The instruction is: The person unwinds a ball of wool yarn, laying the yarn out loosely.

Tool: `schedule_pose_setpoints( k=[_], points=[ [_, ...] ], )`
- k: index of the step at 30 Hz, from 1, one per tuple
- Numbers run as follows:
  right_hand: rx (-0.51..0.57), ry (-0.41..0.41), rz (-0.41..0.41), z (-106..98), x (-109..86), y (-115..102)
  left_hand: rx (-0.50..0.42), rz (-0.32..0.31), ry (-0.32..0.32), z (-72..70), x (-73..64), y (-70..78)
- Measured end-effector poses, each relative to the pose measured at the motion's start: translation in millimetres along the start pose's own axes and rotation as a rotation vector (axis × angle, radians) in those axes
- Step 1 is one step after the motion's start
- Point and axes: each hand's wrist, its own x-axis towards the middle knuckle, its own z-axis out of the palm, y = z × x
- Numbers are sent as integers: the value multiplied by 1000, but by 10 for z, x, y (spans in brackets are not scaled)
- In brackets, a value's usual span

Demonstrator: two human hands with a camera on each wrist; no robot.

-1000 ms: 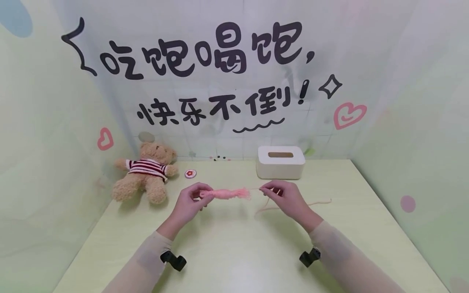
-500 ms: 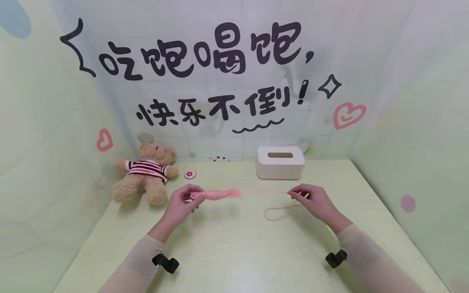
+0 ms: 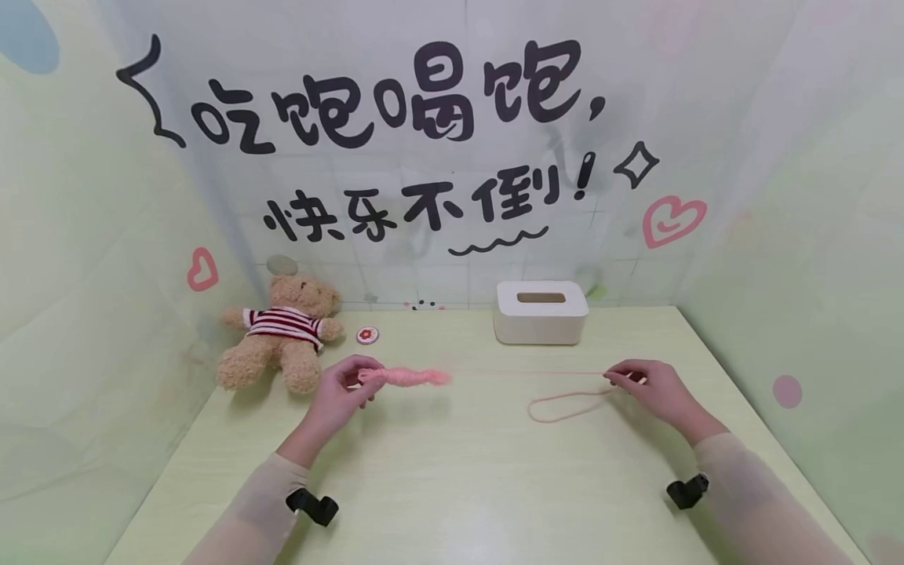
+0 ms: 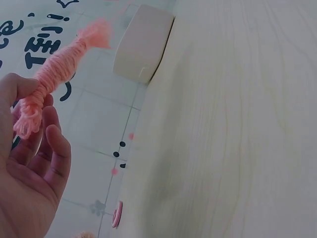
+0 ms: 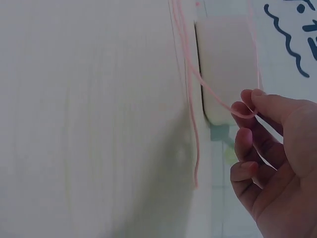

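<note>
My left hand (image 3: pixel 340 392) pinches one looped end of a pink yarn skein (image 3: pixel 408 377) between thumb and fingers, above the table. In the left wrist view the skein (image 4: pixel 62 64) is wound round its middle and has a frayed tuft at the far end. A single pink yarn strand (image 3: pixel 530 373) stretches from that tuft to my right hand (image 3: pixel 653 388), which pinches it between thumb and forefinger. From there a loose length of yarn (image 5: pixel 192 124) drops in a loop to the table, its free end showing in the right wrist view.
A white tissue box (image 3: pixel 540 322) stands at the back of the table (image 3: pixel 452 486). Back left sits a teddy bear (image 3: pixel 282 333) in a striped sweater, beside a round flower badge (image 3: pixel 367 336). Printed fabric walls (image 3: pixel 395 173) surround the table on three sides.
My right hand has moved well to the right, drawing out a longer strand from the skein. My left hand, with the skein, has shifted slightly left.
</note>
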Motion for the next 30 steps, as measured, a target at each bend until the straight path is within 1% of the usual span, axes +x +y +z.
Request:
schedule_pose_setpoints(
  k=[4, 9, 12, 15, 19, 21, 23, 26, 28, 30],
  points=[
    [-27, -17, 55, -98, -17, 228, 0, -4, 5, -16, 6, -7],
    [-50, -42, 129, -182, -73, 448, -2, -8, 18, -37, -25, -2],
    [-62, -53, 138, -192, -86, 542, -12, -16, 28, -56, -50, -10],
    [-78, -41, 147, -190, -84, 633, -15, -28, 51, -89, -68, -17],
    [-90, -22, 175, -212, -92, 752, -12, -22, 72, -129, -67, -14],
    [-78, -25, 186, -232, -98, 784, -13, -14, 75, -134, -60, -10],
    [-78, -25, 181, -242, -93, 780, -13, -7, 78, -125, -50, -7],
    [-90, -17, 155, -226, -64, 672, -5, -11, 67, -83, -32, -1],
    [-105, -3, 124, -184, -25, 528, -7, -22, 57, -42, -12, 7],
    [-105, 3, 84, -122, 27, 324, -12, -32, 39, 7, 4, 29]
  ],
)
